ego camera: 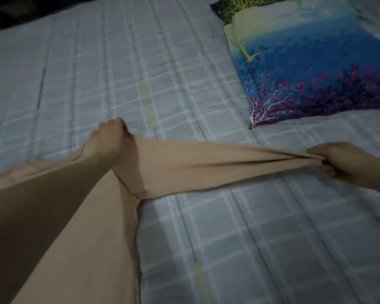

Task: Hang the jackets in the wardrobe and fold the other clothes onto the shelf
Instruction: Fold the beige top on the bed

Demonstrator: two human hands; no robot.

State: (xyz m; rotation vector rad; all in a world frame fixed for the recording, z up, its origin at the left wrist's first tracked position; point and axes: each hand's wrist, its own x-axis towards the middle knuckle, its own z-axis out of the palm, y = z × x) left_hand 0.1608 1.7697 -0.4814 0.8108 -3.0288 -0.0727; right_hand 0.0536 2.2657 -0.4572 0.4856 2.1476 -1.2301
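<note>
A tan piece of clothing [184,170] lies across the middle of the checked blue bed cover [272,238]. The left hand [110,139] grips its top edge. The right hand [342,161] pinches the end of a stretched sleeve. A bright pillow [316,73] sits in the upper right.

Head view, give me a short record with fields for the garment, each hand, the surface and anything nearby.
garment: beige garment, one part stretched out sideways on the bed
left hand: left hand grips the garment
right hand: right hand pinches the stretched part's end
surface: checked bedspread
nearby: blue printed pillow, apart from the garment
</note>
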